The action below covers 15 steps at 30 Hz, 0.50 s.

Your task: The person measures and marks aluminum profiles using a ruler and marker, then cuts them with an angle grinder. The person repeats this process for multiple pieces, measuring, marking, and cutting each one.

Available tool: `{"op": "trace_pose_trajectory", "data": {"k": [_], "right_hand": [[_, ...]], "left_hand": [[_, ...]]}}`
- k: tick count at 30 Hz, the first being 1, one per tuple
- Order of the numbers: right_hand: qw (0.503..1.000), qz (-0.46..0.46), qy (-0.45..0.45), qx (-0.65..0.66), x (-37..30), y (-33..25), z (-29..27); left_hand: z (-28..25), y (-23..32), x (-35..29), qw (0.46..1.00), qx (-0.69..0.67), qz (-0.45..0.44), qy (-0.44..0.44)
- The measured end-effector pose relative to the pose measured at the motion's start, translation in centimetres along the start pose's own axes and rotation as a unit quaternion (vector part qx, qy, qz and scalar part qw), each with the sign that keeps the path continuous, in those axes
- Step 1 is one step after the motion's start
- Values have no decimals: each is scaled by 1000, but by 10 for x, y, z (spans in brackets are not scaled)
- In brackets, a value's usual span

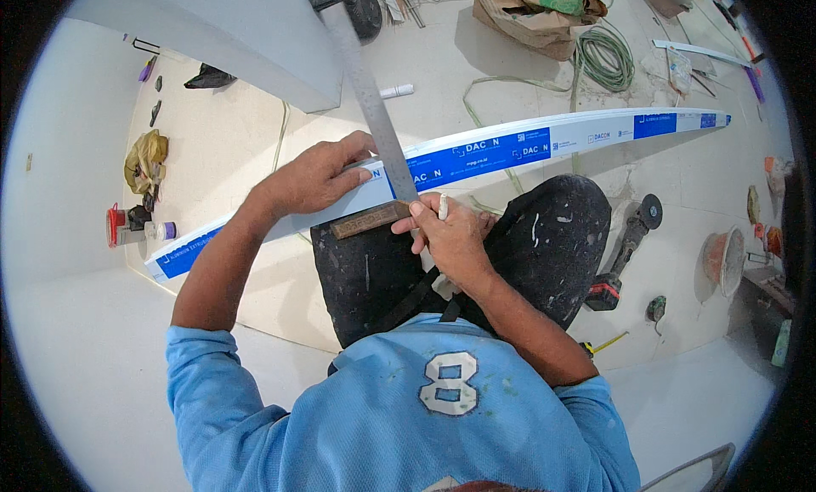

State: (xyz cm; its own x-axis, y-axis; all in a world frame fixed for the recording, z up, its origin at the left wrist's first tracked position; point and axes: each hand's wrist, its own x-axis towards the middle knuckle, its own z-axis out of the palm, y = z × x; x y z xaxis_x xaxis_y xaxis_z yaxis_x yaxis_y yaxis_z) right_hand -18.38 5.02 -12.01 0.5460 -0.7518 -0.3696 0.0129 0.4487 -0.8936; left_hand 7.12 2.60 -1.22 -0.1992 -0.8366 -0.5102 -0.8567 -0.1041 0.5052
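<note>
A long, straight profile (586, 135), covered in blue and white film, lies across my thighs and reaches far out to both sides. My left hand (314, 179) grips it, fingers over the far edge and thumb on the upper face. Against its near edge rests the wooden stock (367, 221) of a try square, while its metal blade (378, 118) crosses the profile and points away from me. At the corner of the square, my right hand (459, 241) is closed on it. A white pen-like stick (443, 206) shows between the right fingers; its tip is hidden.
A white column (255, 37) stands at far left. Farther off sit a brown paper bag (518, 24) and a coiled green hose (605, 60). To my right are a cordless grinder (627, 250), a tape measure (656, 308) and a round tub (724, 260). A plastic bag (146, 160) lies left.
</note>
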Motion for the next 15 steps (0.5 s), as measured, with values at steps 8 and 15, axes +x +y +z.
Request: {"op": "trace_pose_trajectory", "data": {"k": [8, 15], "right_hand": [[999, 38, 3, 34, 0, -1, -3], [997, 26, 23, 69, 4, 3, -1]], "left_hand": [[39, 6, -9, 974, 165, 26, 154], [56, 10, -32, 954, 181, 117, 207]]}}
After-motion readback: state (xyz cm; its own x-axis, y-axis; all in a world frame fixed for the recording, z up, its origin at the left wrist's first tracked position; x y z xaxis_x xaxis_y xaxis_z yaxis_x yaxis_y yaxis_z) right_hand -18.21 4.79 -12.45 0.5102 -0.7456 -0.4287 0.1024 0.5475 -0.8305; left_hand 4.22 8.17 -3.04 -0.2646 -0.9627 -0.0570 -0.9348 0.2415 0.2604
